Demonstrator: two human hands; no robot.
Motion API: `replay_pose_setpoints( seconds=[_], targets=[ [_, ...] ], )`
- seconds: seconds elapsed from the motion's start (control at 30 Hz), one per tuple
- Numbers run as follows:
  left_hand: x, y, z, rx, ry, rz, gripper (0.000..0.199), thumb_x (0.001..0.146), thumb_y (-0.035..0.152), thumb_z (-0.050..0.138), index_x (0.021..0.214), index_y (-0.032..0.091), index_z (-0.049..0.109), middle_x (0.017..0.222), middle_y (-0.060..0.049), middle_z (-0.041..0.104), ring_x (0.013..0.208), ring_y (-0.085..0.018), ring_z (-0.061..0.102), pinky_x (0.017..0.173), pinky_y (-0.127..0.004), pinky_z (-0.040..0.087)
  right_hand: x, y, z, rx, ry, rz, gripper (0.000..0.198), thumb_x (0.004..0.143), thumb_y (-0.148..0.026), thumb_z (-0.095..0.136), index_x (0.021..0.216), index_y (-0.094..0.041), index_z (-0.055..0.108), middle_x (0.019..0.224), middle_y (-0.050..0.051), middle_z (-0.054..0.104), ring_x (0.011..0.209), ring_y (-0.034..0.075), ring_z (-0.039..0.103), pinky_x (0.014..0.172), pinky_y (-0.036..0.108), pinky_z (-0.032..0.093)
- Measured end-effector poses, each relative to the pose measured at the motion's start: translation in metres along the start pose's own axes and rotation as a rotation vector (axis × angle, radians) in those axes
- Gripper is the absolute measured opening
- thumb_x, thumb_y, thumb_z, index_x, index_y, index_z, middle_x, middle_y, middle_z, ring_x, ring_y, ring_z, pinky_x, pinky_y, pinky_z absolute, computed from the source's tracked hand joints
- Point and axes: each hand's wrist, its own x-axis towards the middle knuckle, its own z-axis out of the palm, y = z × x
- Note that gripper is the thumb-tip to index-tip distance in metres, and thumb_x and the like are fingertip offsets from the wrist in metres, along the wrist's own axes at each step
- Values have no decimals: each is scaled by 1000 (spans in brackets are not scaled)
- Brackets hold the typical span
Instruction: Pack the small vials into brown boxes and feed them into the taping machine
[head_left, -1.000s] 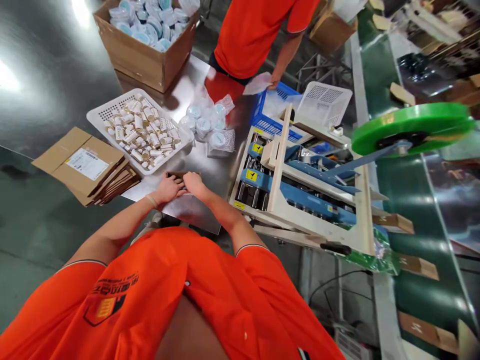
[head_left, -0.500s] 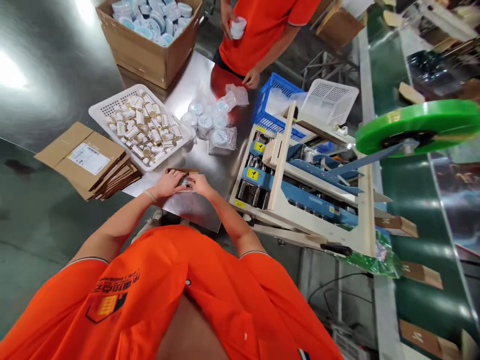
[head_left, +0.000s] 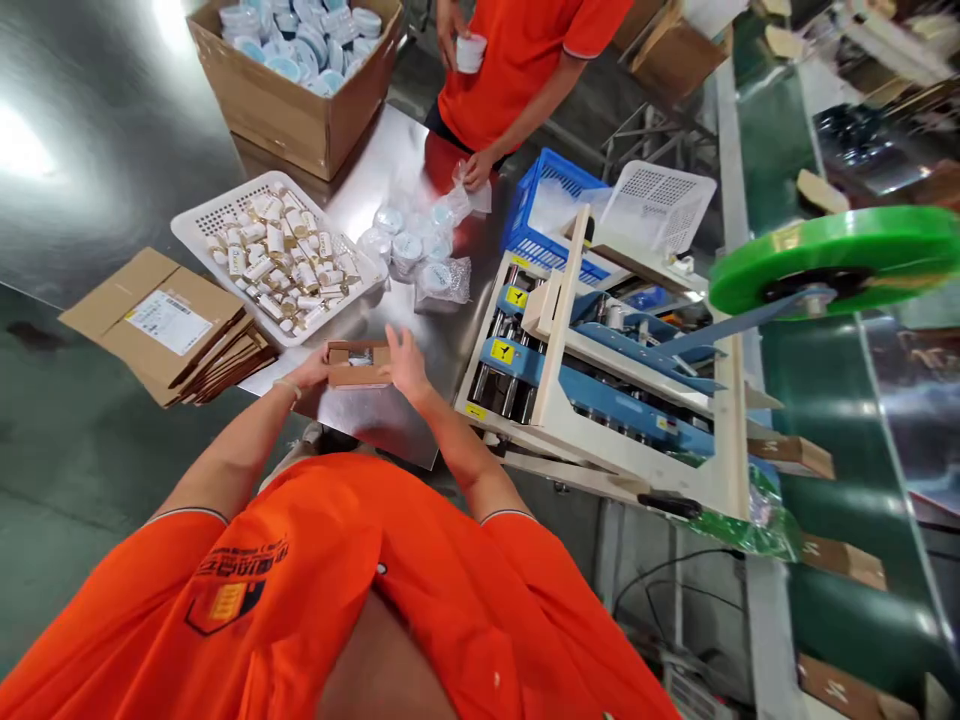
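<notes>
A small open cardboard box sits at the near edge of the metal table, with something pale and shiny inside that is too small to make out. My left hand grips the box's left end. At the right end is my right hand, its fingers spread and raised and its thumb side close to the box wall; whether it touches is unclear. Just beyond the box stands a white basket of small labelled bottles. Bubble-wrapped round tubs lie to the right of the basket.
Flattened cartons are stacked at left. A large carton of tubs stands behind. Across the table, a co-worker's hand touches bubble wrap. A taping machine with a green tape roll and a conveyor occupy the right.
My hands have parted from over the box, uncovering its opening. The right hand has lifted with spread fingers; the left has shifted to the box's left end. The co-worker's lower hand has moved onto the bubble wrap.
</notes>
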Motion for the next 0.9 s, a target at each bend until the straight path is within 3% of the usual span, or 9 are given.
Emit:
replay_pose_setpoints(
  seconds=[0.07, 0.13, 0.2, 0.27, 0.33, 0.43, 0.53, 0.73, 0.9],
  targets=[
    [-4, 1, -15, -24, -20, -27, 84, 91, 83, 61, 136, 14, 73, 107, -14, 82, 99, -26, 74, 88, -42, 63, 1, 2, 1, -21, -2, -78, 76, 91, -22, 88, 161, -20, 59, 169, 20, 53, 162, 38, 44, 126, 52, 46],
    [-11, 3, -27, 24, -22, -58, 84, 96, 81, 57, 141, 12, 72, 126, -19, 80, 120, -33, 72, 104, -49, 59, -5, 6, 7, -1, -67, -158, 62, 100, -24, 78, 159, -22, 61, 170, 18, 53, 165, 38, 38, 127, 54, 45],
    [-21, 8, -26, 226, -22, -66, 91, 92, 83, 60, 149, 12, 67, 146, -25, 71, 145, -44, 59, 118, -62, 48, -13, 11, 15, 20, -83, -140, 53, 108, -28, 64, 161, -25, 60, 174, 16, 50, 165, 40, 37, 124, 57, 46],
    [-30, 14, -12, 507, -31, -43, 107, 84, 87, 66, 156, 7, 60, 157, -33, 60, 158, -56, 42, 123, -74, 38, -22, 17, 25, 44, -63, -81, 52, 112, -31, 57, 164, -30, 58, 177, 14, 45, 164, 40, 38, 122, 59, 48],
    [-34, 19, 8, 703, -25, -16, 119, 83, 88, 68, 159, -2, 50, 157, -43, 52, 156, -63, 39, 120, -77, 38, -30, 29, 35, 90, -36, 7, 53, 113, -33, 53, 166, -30, 54, 173, 15, 50, 158, 36, 45, 120, 53, 50],
    [-12, 24, 38, 778, -15, 12, 119, 90, 85, 61, 162, -7, 41, 145, -45, 57, 135, -60, 59, 107, -69, 52, -46, 57, 54, 120, 47, 314, 53, 115, -34, 48, 165, -18, 54, 152, 23, 64, 140, 32, 61, 115, 45, 54],
    [49, 40, 72, 786, -37, 57, 116, 91, 84, 63, 163, -4, 39, 140, -39, 60, 119, -53, 67, 100, -61, 56, -64, 87, 79, 91, 56, 516, 49, 113, -36, 54, 154, -11, 63, 130, 25, 71, 121, 34, 67, 104, 45, 59],
    [212, 105, 156, 811, -209, 53, 112, 91, 62, 78, 169, -2, 30, 157, -41, 47, 128, -52, 64, 106, -56, 54, -76, 113, 129, 57, 89, 445, 41, 111, -36, 62, 146, -15, 69, 121, 19, 72, 114, 31, 67, 99, 42, 59],
    [318, 146, 227, 641, -294, 76, 118, 83, 49, 91, 173, 5, 29, 167, -39, 38, 143, -56, 54, 119, -61, 45, -76, 121, 164, 59, 204, 387, 44, 110, -39, 64, 145, -14, 70, 117, 18, 73, 107, 30, 67, 95, 42, 58]
  ],
)
